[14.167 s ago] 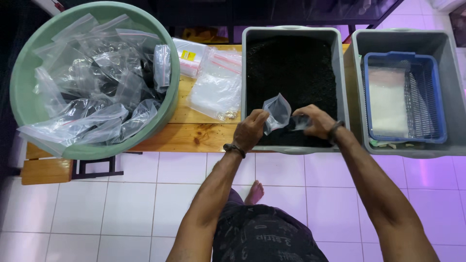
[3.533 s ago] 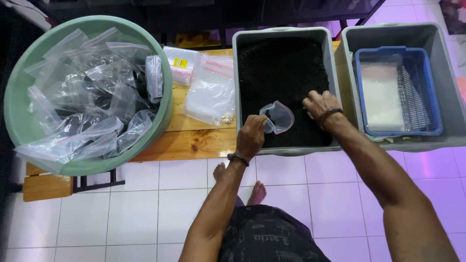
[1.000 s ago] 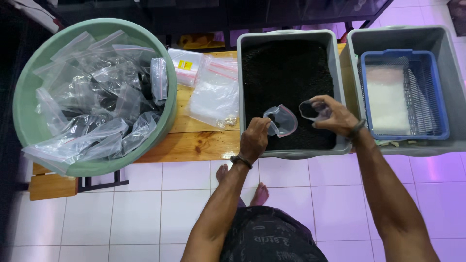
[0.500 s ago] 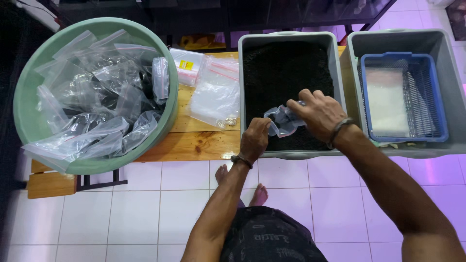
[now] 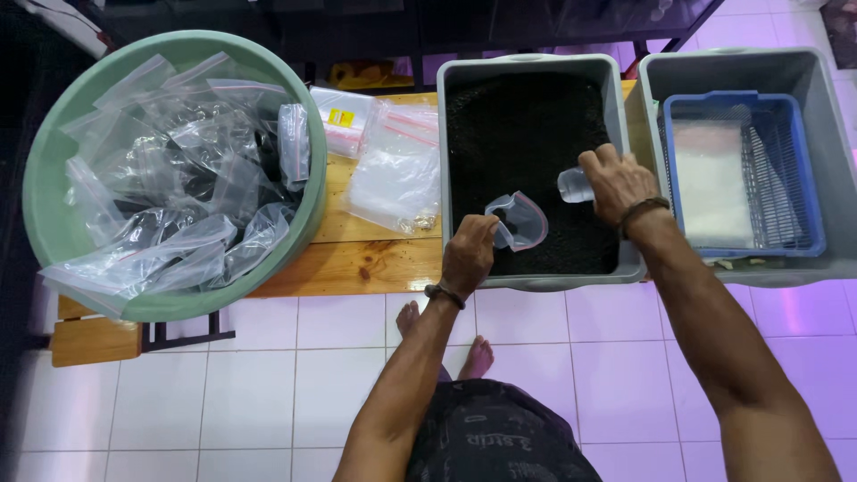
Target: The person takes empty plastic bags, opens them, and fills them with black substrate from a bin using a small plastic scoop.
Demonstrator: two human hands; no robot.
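Observation:
My left hand point(image 5: 468, 253) holds a small clear plastic bag point(image 5: 516, 220) with its mouth held wide, over the near part of a grey tub point(image 5: 530, 282) filled with dark granular soil point(image 5: 527, 134). To its right, my right hand point(image 5: 618, 183) grips a small clear cup point(image 5: 575, 185) lying on its side just above the soil. The cup's mouth points left toward the bag, with a short gap between them.
A green basin point(image 5: 54, 232) full of filled clear bags stands at the left on a wooden bench point(image 5: 357, 263). A stack of empty zip bags point(image 5: 393, 170) lies between basin and tub. At the right, a second grey tub point(image 5: 830, 134) holds a blue basket point(image 5: 736, 174).
My right hand has drawn back to the right from the bag's mouth, taking the cup out over the soil. The left hand keeps the bag in place.

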